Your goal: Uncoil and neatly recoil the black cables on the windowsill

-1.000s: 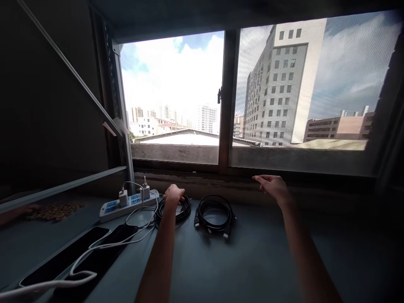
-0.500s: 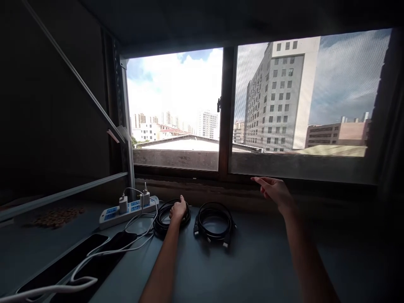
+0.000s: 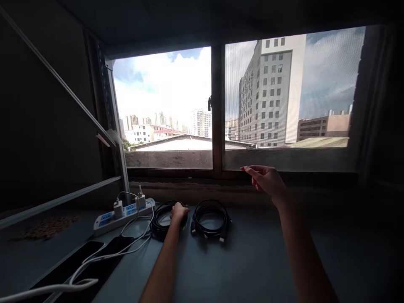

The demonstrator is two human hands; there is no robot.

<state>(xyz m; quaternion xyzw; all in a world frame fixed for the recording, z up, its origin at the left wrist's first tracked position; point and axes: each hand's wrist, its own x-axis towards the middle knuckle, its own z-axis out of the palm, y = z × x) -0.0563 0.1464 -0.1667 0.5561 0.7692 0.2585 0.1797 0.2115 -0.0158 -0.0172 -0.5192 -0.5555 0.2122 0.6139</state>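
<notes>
My left hand (image 3: 179, 211) is closed over the right side of a coil of black cable (image 3: 160, 230) lying on the table. Its fingertips are partly hidden behind the hand. Just right of it lies a second coil of black cable (image 3: 211, 232), its light metal plugs facing toward me. My right hand (image 3: 267, 181) is raised in front of the window sill, apart from both coils. Its index finger points left and the other fingers are loosely bent; I see nothing held in it.
A white power strip (image 3: 126, 215) with blue sockets and two chargers stands left of the coils. White cables (image 3: 107, 255) run from it past dark flat devices (image 3: 72, 263). Small brown pieces (image 3: 47, 227) lie far left, near a metal frame (image 3: 78, 190). A window (image 3: 217, 105) stands behind.
The view has shifted slightly, so most things sit further left. My left thumb, raised before, has come down onto the coil. My right hand keeps nearly the same pose.
</notes>
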